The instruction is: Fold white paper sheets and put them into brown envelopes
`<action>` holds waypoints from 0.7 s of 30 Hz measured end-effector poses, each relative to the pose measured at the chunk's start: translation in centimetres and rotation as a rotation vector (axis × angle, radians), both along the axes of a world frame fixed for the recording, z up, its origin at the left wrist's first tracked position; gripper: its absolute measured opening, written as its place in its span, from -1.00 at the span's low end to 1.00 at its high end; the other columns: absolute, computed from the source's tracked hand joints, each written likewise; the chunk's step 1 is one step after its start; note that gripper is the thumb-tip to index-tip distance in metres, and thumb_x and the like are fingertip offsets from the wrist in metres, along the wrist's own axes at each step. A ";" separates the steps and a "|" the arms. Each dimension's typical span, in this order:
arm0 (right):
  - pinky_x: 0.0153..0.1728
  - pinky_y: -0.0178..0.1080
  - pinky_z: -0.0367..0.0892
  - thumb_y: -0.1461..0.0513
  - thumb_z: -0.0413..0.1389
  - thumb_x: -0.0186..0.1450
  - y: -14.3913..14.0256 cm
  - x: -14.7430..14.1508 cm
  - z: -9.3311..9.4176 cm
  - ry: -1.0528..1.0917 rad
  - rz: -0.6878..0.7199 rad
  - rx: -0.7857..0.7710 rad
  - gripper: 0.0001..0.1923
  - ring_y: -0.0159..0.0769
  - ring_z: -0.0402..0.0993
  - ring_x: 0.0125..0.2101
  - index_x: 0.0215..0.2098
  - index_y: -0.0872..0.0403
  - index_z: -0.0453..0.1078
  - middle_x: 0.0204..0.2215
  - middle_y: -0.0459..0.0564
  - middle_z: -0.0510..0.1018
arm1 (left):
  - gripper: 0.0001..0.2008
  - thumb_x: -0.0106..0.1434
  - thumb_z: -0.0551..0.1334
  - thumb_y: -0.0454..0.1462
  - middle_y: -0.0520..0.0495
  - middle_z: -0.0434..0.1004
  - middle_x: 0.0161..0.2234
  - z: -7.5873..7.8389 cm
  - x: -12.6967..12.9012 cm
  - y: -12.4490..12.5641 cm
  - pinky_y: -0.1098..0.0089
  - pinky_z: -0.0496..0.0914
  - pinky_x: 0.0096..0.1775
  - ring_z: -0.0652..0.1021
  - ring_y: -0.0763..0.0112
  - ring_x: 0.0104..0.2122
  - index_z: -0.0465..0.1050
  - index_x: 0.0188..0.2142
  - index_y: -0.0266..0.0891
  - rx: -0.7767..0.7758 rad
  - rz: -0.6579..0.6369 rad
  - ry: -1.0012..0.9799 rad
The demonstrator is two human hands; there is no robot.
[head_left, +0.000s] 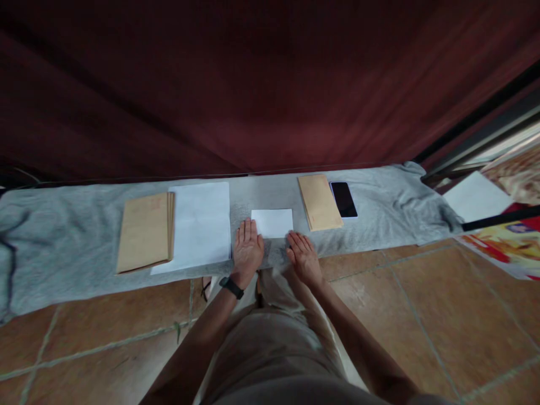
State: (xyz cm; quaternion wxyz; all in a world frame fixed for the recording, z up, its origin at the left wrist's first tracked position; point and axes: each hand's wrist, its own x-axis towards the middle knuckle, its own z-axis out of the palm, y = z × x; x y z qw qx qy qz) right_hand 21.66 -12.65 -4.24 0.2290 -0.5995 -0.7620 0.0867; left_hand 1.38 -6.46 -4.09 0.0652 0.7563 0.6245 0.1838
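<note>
Folded white paper [272,223], a small rectangle, lies flat on a grey cloth [63,247] spread along a terracotta tiled floor [422,315], roughly at the middle of the cloth's length. Both of the person's hands rest palm down on the cloth at the near edge of this paper, fingers straight and together, grasping nothing. Left hand [247,247], with a dark watch [231,287] at its wrist, lies just beside the paper's near left corner, fingertips about level with its side. Right hand [304,257] lies just below the paper's near right corner, fingertips close to or touching its edge; which of the two cannot be told. To the left of the hands sits a larger stack of white sheets [202,228], and touching its left side a stack of brown envelopes [145,232]. To the right of the small paper lies another brown envelope pile [319,202], with a black phone [343,199] just beside it, screen dark. A dark red curtain [253,84] hangs behind the cloth. The person's light trousers [270,337] fill the lower middle of the view.
</note>
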 end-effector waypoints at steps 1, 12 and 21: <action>0.38 0.05 0.09 0.16 -0.11 0.55 0.1 0.0 -0.1 0.007 -0.006 -0.002 -0.49 -0.10 0.16 0.38 0.39 0.16 0.22 0.35 0.14 0.32 | -0.42 0.47 -0.06 -0.26 -0.38 0.08 0.43 0.2 0.1 -0.3 -0.09 0.08 0.38 0.08 0.03 0.45 0.10 0.41 -0.47 0.001 -0.020 -0.001; 0.40 0.06 0.05 0.13 -0.14 0.56 2.4 -2.6 0.5 -0.011 0.081 -0.042 -0.48 -0.11 0.17 0.38 0.38 0.18 0.23 0.36 0.14 0.31 | -0.44 0.47 -0.08 -0.29 -0.23 0.13 0.43 1.0 1.9 -2.7 0.10 0.01 0.43 0.08 0.21 0.45 0.14 0.40 -0.44 -0.073 -0.333 0.120; 0.36 0.10 0.11 0.14 -0.08 0.53 1.9 -0.3 -0.5 -0.045 -0.039 -0.003 -0.44 -0.05 0.15 0.39 0.43 0.17 0.14 0.38 0.20 0.26 | -0.41 0.46 -0.01 -0.20 -0.39 0.12 0.41 0.9 -0.5 -2.6 -0.02 0.10 0.38 0.15 0.04 0.42 0.14 0.39 -0.47 -0.065 -0.108 0.008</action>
